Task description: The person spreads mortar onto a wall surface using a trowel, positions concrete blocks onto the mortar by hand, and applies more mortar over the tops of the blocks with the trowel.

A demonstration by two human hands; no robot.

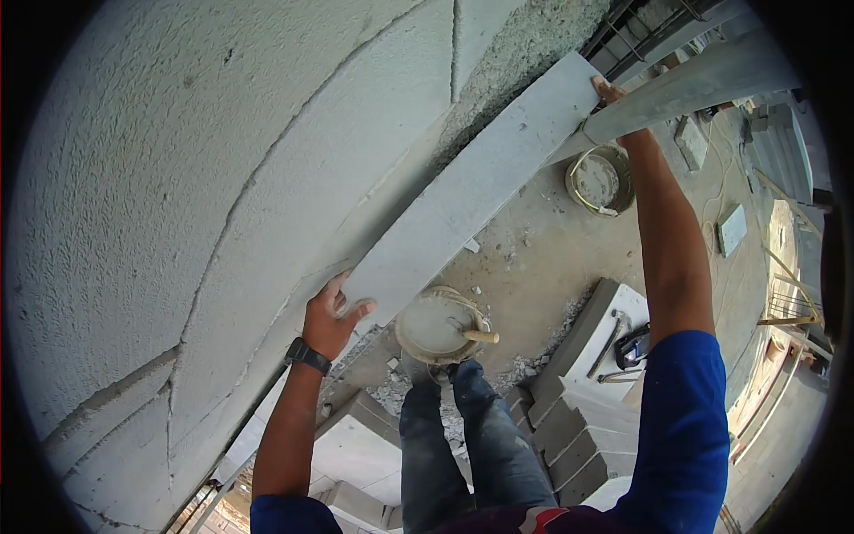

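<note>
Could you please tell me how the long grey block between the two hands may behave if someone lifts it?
The long grey block is probably stiff: it stays straight between left hand and right hand. Its flat face suggests it is unlikely to roll. Being long, it might tip if lifted at one end.

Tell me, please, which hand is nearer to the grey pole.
Right. The right hand holds the far end of the slab, just beside the pole; the left hand holds the slab's near end, well away from the pole.
</note>
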